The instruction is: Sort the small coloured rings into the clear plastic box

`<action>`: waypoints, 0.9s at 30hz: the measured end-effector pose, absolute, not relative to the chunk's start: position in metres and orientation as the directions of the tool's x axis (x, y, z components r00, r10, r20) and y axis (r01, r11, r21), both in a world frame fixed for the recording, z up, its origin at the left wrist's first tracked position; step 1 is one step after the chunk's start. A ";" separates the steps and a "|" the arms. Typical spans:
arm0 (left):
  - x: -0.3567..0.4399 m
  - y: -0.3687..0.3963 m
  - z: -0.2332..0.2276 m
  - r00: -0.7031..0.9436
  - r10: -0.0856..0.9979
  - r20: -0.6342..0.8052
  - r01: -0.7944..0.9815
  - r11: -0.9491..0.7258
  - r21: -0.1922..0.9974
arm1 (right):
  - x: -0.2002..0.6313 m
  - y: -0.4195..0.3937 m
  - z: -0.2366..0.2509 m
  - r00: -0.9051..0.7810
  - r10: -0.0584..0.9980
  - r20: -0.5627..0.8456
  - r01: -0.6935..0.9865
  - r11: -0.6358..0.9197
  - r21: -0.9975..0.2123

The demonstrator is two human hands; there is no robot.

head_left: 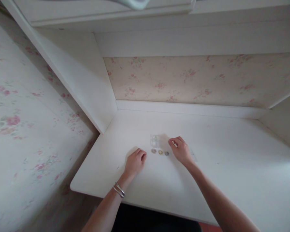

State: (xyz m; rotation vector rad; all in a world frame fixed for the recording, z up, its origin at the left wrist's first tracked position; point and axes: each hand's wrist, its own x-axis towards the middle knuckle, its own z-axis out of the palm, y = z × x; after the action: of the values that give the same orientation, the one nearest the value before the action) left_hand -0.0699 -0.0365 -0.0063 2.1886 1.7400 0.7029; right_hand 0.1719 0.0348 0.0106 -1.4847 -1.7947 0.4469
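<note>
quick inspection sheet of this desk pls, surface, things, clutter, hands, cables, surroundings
surface: white desk top, faint marks, set into a white alcove.
things: three small coins in a row between the hands; a small clear plastic container just behind them.
clutter: a flat transparent piece right of the right hand, too faint to identify.
hands: left hand rests on the desk, fingers curled, holding nothing visible; right hand has fingertips bent near the container, contact cannot be told. Bracelets on the left wrist.
cables: nothing seen.
surroundings: floral wallpaper behind, and on the left; white shelf above.
</note>
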 end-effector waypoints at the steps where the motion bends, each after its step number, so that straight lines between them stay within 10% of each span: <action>1: -0.069 -0.036 -0.007 0.171 0.962 0.211 0.840 -0.255 0.479 | 0.175 0.027 0.008 -0.030 0.950 0.312 0.661 0.253 -0.707; 27: -0.033 0.023 -0.003 0.100 0.949 0.300 0.717 -0.278 0.639 | 0.186 -0.022 -0.025 -0.034 0.913 0.406 0.599 0.344 -0.723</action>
State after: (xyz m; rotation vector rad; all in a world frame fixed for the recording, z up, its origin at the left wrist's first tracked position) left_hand -0.0334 0.0230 -0.0030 2.0530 1.6397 0.9739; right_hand 0.1863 -0.0215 -0.0250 -1.3539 -1.7336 0.4514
